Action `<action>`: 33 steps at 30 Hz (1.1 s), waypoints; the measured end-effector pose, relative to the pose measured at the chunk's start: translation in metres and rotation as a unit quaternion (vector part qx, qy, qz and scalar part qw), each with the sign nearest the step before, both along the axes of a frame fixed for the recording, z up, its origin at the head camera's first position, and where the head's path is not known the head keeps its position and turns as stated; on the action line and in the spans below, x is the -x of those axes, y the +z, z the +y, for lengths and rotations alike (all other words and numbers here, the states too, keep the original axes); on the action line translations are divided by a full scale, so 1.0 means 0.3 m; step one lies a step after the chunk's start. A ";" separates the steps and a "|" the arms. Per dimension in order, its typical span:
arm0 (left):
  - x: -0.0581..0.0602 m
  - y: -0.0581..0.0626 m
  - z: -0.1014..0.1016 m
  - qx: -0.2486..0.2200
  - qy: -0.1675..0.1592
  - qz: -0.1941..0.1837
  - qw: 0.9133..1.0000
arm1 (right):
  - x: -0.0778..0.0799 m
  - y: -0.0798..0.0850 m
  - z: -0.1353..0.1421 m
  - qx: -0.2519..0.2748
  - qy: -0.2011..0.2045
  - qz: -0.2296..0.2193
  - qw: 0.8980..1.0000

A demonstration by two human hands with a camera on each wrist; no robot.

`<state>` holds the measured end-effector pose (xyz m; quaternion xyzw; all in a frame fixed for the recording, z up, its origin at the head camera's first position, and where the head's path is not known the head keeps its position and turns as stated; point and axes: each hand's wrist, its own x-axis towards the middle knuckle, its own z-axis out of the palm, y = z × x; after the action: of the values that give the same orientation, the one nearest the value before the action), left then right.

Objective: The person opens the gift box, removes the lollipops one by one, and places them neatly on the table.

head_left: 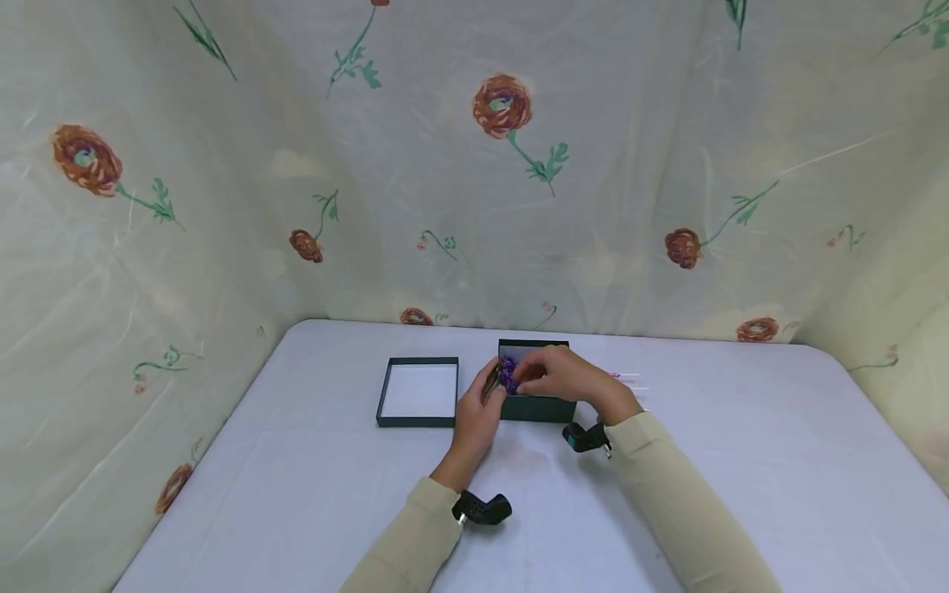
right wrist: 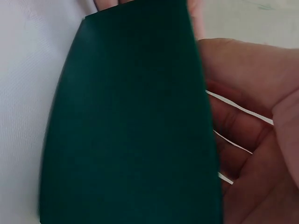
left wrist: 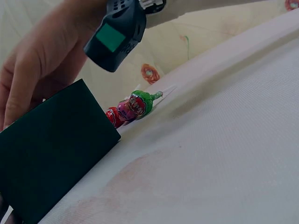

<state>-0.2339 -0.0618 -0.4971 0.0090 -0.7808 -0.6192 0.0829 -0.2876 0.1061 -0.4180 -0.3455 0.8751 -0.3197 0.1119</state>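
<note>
Flowered cloth [head_left: 615,156] backs the worktop [head_left: 296,511]. My left grip [head_left: 476,422] curls around a dark item [head_left: 490,384] beside the green box [head_left: 537,410]; my right grip [head_left: 559,375] is over its purple filling [head_left: 507,373], pinching or not I cannot tell. Lollipops [left wrist: 137,104] lie past my right grip.

Right hand [right wrist: 254,135] beside green box [right wrist: 131,116], perhaps touching

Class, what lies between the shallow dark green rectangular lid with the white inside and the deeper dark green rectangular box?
The person's left hand lies between the lid and the box, with white tablecloth showing beside it; the head view shows this.
</note>
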 end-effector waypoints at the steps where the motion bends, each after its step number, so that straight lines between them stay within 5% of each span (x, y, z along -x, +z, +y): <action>1: 0.000 0.000 0.000 -0.001 -0.001 0.001 1.000 | 0.007 -0.005 -0.003 -0.005 0.001 0.000 1.000; 16: -0.009 -0.003 0.000 -0.021 -0.014 0.014 1.000 | 0.049 -0.030 -0.041 -0.076 0.022 -0.026 0.997; 33: -0.001 -0.004 -0.001 -0.030 -0.016 0.026 0.999 | 0.068 -0.040 -0.056 -0.086 0.046 -0.030 0.995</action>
<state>-0.2335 -0.0621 -0.4984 -0.0171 -0.7594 -0.6438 0.0925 -0.3080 0.0893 -0.4298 -0.3650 0.8788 -0.2477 0.1819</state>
